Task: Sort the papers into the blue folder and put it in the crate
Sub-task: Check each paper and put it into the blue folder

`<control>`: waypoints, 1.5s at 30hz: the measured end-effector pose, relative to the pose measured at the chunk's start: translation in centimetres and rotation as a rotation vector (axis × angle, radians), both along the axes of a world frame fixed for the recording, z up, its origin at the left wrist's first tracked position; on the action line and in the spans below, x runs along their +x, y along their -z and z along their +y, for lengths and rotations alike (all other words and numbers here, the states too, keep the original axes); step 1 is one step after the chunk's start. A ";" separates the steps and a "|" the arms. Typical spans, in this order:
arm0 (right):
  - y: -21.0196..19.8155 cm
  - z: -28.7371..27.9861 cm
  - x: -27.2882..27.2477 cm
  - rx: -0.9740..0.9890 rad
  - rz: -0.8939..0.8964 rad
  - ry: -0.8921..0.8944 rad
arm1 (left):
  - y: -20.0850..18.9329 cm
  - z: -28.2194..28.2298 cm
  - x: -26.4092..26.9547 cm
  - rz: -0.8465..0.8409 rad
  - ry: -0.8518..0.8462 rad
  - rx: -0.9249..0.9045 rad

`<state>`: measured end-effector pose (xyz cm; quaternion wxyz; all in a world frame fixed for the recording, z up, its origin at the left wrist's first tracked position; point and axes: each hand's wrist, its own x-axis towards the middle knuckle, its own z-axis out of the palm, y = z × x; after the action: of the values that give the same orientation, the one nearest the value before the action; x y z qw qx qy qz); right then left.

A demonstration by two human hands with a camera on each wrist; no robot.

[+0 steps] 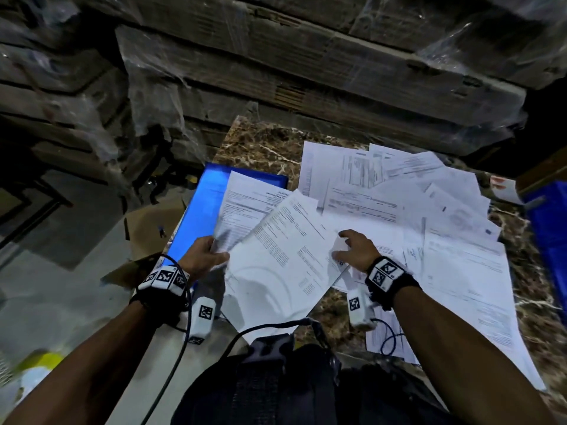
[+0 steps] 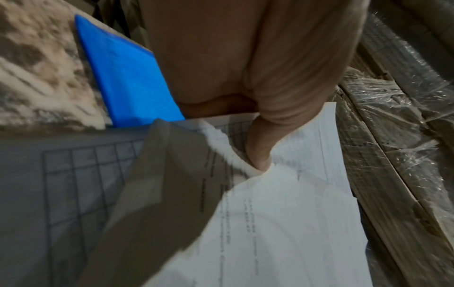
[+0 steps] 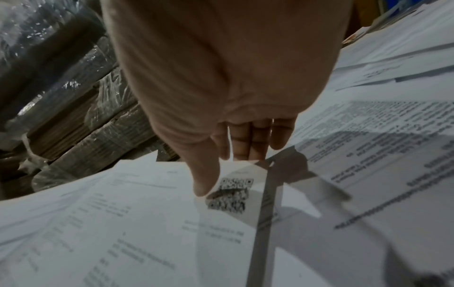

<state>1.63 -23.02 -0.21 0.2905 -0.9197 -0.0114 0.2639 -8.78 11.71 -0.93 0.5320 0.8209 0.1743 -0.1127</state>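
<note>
Both forearms reach in from six o'clock: left hand (image 1: 204, 256) pinches white printed sheets (image 1: 276, 240) over the flat blue folder (image 1: 202, 207); right hand (image 1: 352, 250), fingers relaxed, touches scattered papers (image 1: 429, 210) at three o'clock.

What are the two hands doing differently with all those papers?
The left hand pinches a few sheets by their corner, thumb curled onto them, while the right hand lies spread with straight fingers on the loose papers. The left hand's sheets lift off the marble table above the blue folder; the right hand's papers lie flat. Both hands touch printed white pages and wear a wrist camera.
</note>
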 end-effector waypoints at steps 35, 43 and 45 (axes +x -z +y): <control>-1.0 9.0 -2.3 0.451 0.131 0.333 | 0.5 -0.8 -0.3 0.094 -0.199 -0.260; -0.6 10.2 -1.8 0.387 0.122 0.274 | 0.5 -0.1 0.2 0.108 -0.081 -0.083; -0.5 10.2 -1.6 0.377 0.115 0.274 | 0.6 0.1 0.4 0.117 -0.053 -0.051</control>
<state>0.00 -12.83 0.28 0.4902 -0.8256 0.0812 0.2673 -8.37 11.78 -1.49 0.5443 0.7943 0.2236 -0.1506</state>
